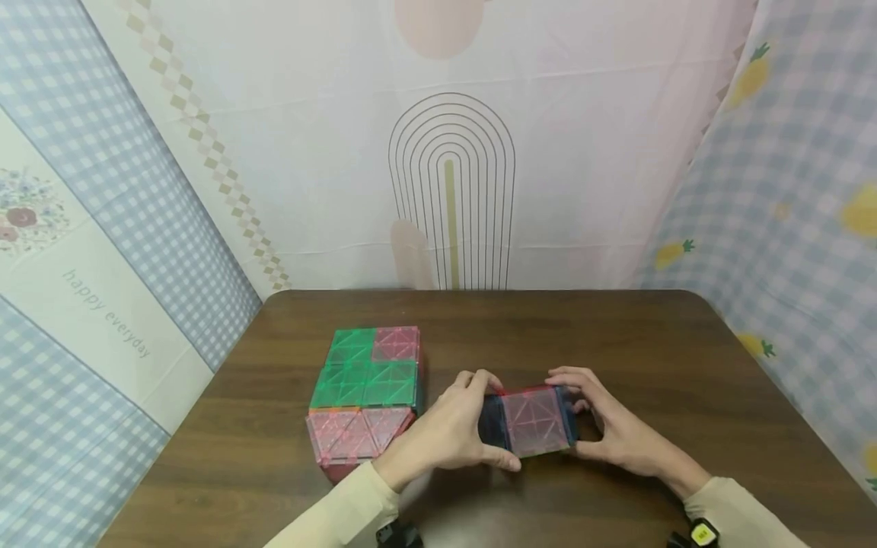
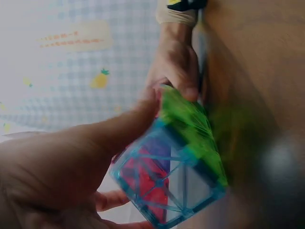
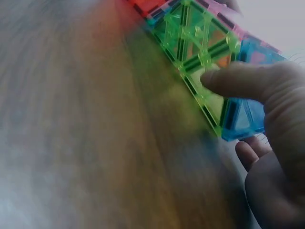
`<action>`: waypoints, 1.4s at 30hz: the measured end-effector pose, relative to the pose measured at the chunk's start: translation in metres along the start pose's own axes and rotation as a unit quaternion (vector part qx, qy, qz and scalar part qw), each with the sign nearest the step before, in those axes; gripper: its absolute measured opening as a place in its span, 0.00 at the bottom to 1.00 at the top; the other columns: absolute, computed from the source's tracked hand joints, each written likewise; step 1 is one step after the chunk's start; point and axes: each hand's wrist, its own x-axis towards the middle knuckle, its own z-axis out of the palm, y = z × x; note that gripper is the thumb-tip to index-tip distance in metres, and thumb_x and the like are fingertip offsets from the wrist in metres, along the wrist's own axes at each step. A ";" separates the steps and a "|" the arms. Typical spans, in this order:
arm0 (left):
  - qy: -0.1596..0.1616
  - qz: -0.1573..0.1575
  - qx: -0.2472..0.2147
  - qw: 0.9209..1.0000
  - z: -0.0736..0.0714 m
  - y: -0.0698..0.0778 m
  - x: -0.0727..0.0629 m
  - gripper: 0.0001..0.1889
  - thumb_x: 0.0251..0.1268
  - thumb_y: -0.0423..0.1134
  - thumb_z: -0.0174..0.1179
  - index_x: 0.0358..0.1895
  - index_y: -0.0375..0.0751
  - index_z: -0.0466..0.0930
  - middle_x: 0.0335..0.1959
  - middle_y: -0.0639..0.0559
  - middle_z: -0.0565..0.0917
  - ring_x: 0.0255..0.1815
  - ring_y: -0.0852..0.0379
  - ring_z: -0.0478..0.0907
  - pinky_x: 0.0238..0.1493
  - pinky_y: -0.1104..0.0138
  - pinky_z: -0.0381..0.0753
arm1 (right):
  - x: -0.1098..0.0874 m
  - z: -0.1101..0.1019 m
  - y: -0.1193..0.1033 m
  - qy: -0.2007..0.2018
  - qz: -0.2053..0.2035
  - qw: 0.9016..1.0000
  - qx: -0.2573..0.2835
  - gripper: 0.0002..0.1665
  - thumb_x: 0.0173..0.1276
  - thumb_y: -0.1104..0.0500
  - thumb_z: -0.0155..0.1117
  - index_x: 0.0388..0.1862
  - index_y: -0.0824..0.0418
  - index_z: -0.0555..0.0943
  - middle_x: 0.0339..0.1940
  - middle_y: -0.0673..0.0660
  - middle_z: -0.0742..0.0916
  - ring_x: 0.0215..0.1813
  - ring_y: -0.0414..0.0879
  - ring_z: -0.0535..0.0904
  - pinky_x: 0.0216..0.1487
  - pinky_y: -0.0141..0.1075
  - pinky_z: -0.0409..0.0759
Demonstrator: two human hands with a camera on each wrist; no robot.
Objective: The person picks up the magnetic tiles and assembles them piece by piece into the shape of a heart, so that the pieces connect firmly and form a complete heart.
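Note:
Both hands hold a small cube of see-through magnetic tiles [image 1: 537, 421] low over the table's front middle. It has a pink top, a green side [image 3: 195, 52] and blue ends [image 2: 167, 186]. My left hand [image 1: 452, 422] grips the left end, its thumb along the near side and its fingers behind; a dark blue tile [image 1: 492, 423] shows inside that grip. From the right, my right hand [image 1: 613, 426] spans the other end, the thumb pressing the green face in the right wrist view. The cube's underside is hidden in the head view.
Left of the hands stands a larger magnetic-tile structure [image 1: 370, 384] with green and pink squares on top and pink triangles at its front. My left forearm passes close beside it. Behind the brown table [image 1: 548, 327] hangs a patterned cloth [image 1: 582, 175], with checked cloths at both sides.

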 end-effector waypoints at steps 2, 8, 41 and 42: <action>0.002 -0.007 -0.012 1.000 -0.001 0.001 0.000 0.52 0.48 0.67 0.88 0.72 0.46 0.74 0.65 0.44 0.81 0.63 0.47 0.83 0.64 0.54 0.87 | 0.000 0.000 0.001 0.001 -0.004 1.000 -0.007 0.58 0.60 0.75 0.81 0.86 0.56 0.64 0.86 0.64 0.62 0.74 0.43 0.68 0.61 0.39 0.77; 0.015 -0.034 -0.008 0.999 0.004 0.004 0.000 0.51 0.53 0.65 0.86 0.73 0.39 0.77 0.65 0.45 0.83 0.64 0.48 0.82 0.67 0.55 0.86 | -0.001 0.003 0.000 0.001 -0.007 0.999 -0.032 0.61 0.61 0.63 0.90 0.85 0.56 0.61 0.88 0.66 0.59 0.78 0.43 0.66 0.62 0.38 0.78; 0.000 -0.031 -0.164 0.986 -0.170 -0.204 -0.060 0.50 0.71 0.43 0.79 0.90 0.44 0.58 0.88 0.34 0.62 0.83 0.23 0.65 0.75 0.34 0.76 | 0.000 0.000 0.006 0.094 0.096 0.991 0.023 0.52 0.76 0.65 0.78 0.90 0.60 0.58 0.80 0.65 0.74 0.74 0.39 0.77 0.65 0.28 0.82; -0.013 -0.026 -0.191 0.981 -0.169 -0.213 -0.062 0.50 0.72 0.39 0.78 0.90 0.42 0.56 0.88 0.32 0.62 0.82 0.23 0.65 0.73 0.36 0.79 | 0.001 0.002 0.005 0.109 0.106 0.988 0.006 0.49 0.77 0.64 0.77 0.88 0.61 0.60 0.78 0.65 0.75 0.71 0.40 0.78 0.63 0.29 0.83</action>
